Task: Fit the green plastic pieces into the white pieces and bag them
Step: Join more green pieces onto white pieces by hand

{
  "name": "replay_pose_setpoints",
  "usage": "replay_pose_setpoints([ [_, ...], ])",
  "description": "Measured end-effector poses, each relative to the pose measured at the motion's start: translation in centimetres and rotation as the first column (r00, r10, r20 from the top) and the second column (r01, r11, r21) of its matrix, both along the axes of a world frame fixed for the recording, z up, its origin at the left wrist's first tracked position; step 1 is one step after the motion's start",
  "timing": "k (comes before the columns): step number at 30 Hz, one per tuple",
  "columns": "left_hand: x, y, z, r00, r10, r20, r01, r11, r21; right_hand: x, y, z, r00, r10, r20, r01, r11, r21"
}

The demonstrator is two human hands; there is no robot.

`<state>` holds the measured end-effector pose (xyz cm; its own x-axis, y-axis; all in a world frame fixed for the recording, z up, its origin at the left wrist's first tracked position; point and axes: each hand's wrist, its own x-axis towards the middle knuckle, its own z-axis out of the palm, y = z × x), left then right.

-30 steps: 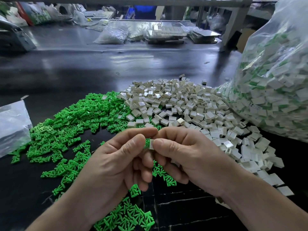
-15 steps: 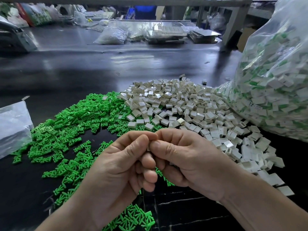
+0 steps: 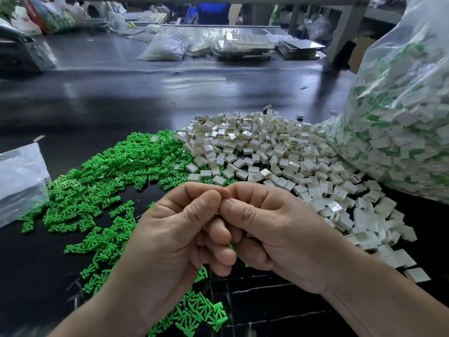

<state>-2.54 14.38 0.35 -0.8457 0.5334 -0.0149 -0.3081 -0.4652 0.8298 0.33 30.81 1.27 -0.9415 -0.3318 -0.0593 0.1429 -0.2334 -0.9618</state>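
My left hand (image 3: pixel 175 234) and my right hand (image 3: pixel 274 234) meet above the near middle of the table, thumbs and forefingers pressed tip to tip. The small piece pinched between them is hidden by the fingers. A heap of green plastic pieces (image 3: pixel 109 171) spreads over the table to the left and under my left wrist. Behind and to the right of my hands lies a heap of white square pieces (image 3: pixel 279 152). A big clear bag (image 3: pixel 408 113) stuffed with joined white-and-green pieces stands at the right.
A flat clear plastic bag (image 3: pixel 19 176) lies at the left edge. The dark glossy table (image 3: pixel 121 98) stretches back to more plastic bags (image 3: pixel 165 48) and stacked trays (image 3: pixel 245 45) at the far side. A grey post (image 3: pixel 340 35) stands at the back right.
A second ago a green piece and a white piece showed between my thumbs. My fingertips have since closed together over them, and both hands stay in the same place.
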Motion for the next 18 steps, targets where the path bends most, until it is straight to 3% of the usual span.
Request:
replay_pose_setpoints([
  [11,0.7,0.6,0.7,0.997,0.056,-0.055,-0.053,0.998,0.041,-0.4,-0.3,0.0,1.0,0.014,-0.006,-0.014,0.995,-0.095],
  [18,-0.1,-0.3,0.5,0.975,0.107,-0.197,-0.145,0.971,-0.19,-1.3,1.5,-0.4,0.999,-0.019,0.051,0.033,0.958,-0.285],
])
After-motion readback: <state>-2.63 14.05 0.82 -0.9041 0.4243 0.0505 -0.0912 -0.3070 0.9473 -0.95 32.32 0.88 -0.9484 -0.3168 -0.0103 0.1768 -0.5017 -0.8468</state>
